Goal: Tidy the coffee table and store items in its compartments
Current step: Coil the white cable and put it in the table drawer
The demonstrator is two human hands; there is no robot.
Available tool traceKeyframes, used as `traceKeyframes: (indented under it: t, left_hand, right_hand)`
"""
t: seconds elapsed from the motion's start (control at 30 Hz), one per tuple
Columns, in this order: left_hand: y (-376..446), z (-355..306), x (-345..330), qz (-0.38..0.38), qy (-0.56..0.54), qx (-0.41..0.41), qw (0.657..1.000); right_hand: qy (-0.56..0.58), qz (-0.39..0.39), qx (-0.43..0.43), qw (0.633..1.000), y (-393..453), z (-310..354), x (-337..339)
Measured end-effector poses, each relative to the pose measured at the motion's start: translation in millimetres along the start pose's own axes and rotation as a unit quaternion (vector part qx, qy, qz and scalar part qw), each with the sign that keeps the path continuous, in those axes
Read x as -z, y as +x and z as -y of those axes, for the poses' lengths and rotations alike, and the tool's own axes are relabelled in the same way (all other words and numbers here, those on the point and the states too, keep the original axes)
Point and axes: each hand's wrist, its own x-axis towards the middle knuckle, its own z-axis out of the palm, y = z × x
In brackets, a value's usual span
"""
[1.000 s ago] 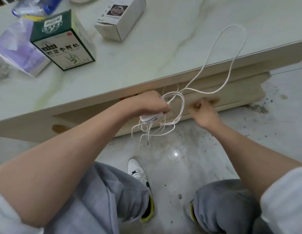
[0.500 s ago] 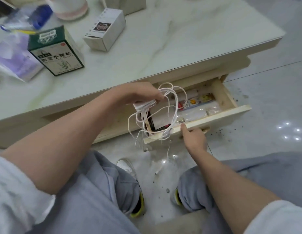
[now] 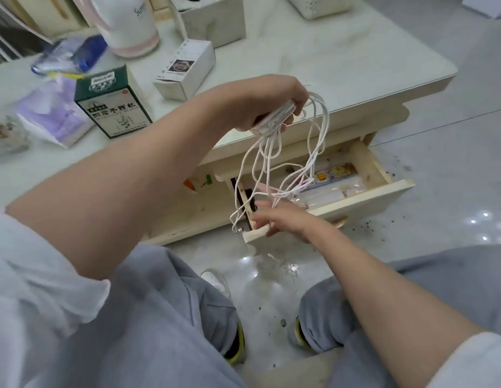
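My left hand (image 3: pixel 274 103) is shut on a small white charger with a bundle of white cable (image 3: pixel 316 147) hanging from it in loops, raised above the table's front edge. The loops dangle down into the open wooden drawer (image 3: pixel 364 201) of the coffee table (image 3: pixel 341 65). My right hand (image 3: pixel 283 219) is at the drawer's near left corner, fingers spread, touching the lowest cable loops. The drawer holds flat packets and a dark item at its left end.
On the marble tabletop stand a green medicine box (image 3: pixel 112 102), a small white box (image 3: pixel 185 70), a purple tissue pack (image 3: pixel 52 113), a white and pink kettle (image 3: pixel 123 23) and a grey box (image 3: pixel 213 19). My knees are close below the drawer.
The drawer went from closed to pulled open. My left hand lifted the cable bundle higher over the table edge. My right hand left the drawer front and reached up to the hanging loops.
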Motion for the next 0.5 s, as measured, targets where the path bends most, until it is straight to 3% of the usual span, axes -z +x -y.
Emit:
traceKeyframes:
  t: [0.07,0.2,0.3,0.4,0.5]
  left_hand:
    - [-3.6,-12.4,-2.4,0.004,-0.062,-0.004,0.998]
    - [-9.9,-46.7,-3.5,0.009,-0.162,-0.078,0.984]
    - [-7.1,-60.5,4.7,-0.014,-0.21,-0.112,0.971]
    - [5.3,-48.5,7.0,-0.007,-0.195,-0.04,0.98]
    - [23.8,-7.7,-11.2,0.027,-0.131,0.051,0.99]
  right_hand:
    - [0.026,0.03,0.046,0.998,2.3,24.3,-7.4]
    - [0.143,0.004,0.095,0.985,2.5,68.0,2.7]
    - [0.354,-0.096,0.113,0.924,3.8,79.9,37.0]
    - [0.405,-0.211,0.141,0.878,16.8,64.4,76.8]
    - [0.392,-0.253,0.086,0.88,32.7,38.8,89.0]
